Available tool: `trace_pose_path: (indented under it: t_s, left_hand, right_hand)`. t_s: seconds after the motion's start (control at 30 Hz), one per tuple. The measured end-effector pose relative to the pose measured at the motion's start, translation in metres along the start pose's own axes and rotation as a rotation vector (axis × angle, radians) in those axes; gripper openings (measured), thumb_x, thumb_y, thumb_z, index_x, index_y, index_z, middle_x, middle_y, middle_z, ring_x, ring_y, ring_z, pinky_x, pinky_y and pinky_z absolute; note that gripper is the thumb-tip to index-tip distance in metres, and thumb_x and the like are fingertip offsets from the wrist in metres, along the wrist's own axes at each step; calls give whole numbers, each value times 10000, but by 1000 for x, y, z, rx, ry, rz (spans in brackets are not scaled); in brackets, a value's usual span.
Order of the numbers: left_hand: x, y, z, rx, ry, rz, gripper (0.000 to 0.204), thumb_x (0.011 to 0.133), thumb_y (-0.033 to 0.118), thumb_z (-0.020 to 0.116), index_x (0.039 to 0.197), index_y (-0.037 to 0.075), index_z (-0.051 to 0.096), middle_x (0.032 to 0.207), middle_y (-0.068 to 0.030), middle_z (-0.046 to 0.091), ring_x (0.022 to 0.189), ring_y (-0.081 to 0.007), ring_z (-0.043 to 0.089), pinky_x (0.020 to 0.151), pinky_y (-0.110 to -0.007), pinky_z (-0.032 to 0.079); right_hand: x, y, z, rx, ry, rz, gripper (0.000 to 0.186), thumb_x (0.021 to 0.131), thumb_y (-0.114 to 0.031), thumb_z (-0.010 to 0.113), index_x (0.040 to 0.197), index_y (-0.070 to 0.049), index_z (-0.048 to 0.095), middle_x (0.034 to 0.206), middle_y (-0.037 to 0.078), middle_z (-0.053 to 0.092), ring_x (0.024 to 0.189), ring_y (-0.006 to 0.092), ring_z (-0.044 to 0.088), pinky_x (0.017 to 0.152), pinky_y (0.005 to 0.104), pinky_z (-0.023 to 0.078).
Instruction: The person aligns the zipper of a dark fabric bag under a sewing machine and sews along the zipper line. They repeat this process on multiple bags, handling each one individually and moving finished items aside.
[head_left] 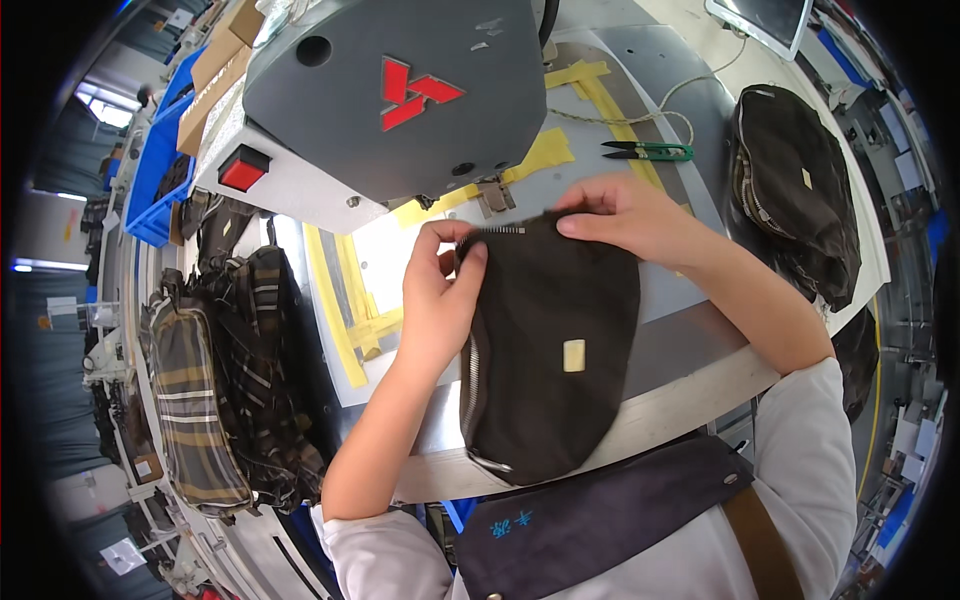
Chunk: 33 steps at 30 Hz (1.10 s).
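Dark-brown fabric pouch at the front edge of the worktable, before the sewing machine. From afar I see the left hand pinching its upper left by the zipper (silver teeth), right hand pinching the upper right.

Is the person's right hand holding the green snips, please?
No, the green snips lie beyond the right hand, which pinches the dark pouch.

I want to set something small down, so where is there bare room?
The white board between yellow tape and the left hand; the grey metal between the held bag and the right forearm. Crowded: plaid bags at left, another dark bag at right.
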<state>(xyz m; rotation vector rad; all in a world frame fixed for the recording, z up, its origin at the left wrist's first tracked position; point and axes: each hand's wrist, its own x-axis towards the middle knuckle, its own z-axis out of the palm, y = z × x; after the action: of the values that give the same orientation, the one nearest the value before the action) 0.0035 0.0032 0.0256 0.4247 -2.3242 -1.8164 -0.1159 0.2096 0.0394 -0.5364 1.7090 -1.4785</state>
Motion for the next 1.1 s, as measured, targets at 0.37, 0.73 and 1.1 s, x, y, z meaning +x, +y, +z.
trace_pose_path:
  t_s: [0.37,0.73,1.1]
  left_hand:
    - [6,2,2,277,-135,337,155,803,35,717,945,19,656,865,-104,638,771,-232,632,698,-302,511]
    - [-1,-6,1,304,-56,754,241,724,-15,731,944,57,663,821,-63,593,694,-175,608,560,-266,494]
    - [0,1,1,64,-105,81,85,828,29,688,902,6,654,733,-42,643,651,-89,613,638,-235,518]
  right_hand:
    - [2,4,28,-887,299,-796,113,813,-50,651,924,-50,671,898,75,637,826,284,603,722,362,469]
    - [13,12,28,-313,106,-347,135,931,-141,586,992,-24,615,895,50,602,874,160,562,782,306,449]
    - [17,17,33,-615,141,-618,87,876,-136,613,926,-66,620,833,83,597,879,287,568,921,420,404]
